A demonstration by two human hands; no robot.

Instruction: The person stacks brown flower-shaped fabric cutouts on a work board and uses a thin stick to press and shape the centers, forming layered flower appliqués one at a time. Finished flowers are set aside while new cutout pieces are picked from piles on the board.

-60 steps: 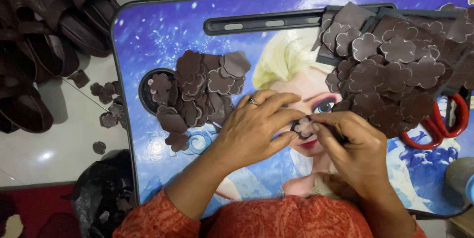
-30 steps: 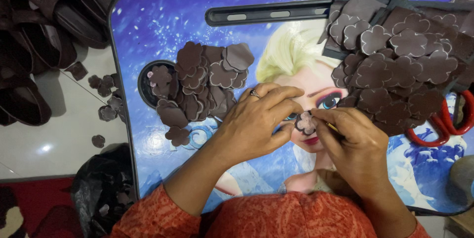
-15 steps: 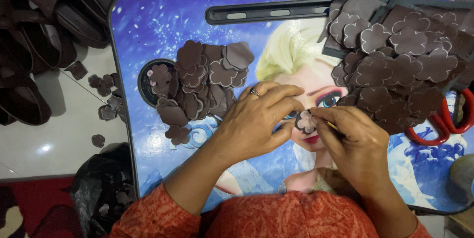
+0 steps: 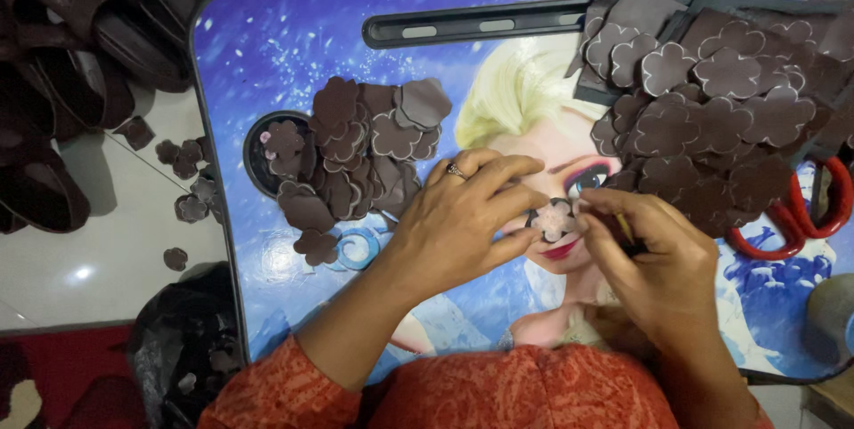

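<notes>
Blue printed lap table [image 4: 267, 47], brown flower cutouts [image 4: 712, 100], white floor [image 4: 98, 260].

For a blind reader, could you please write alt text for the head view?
Left hand and right hand pinch a small flower-shaped piece over a blue picture-printed lap table. Piles of brown flower cutouts lie on it, beside red-handled scissors.

Bright even indoor light, glare spot on floor tile [image 4: 82, 273], soft shadows, sharp focus
</notes>
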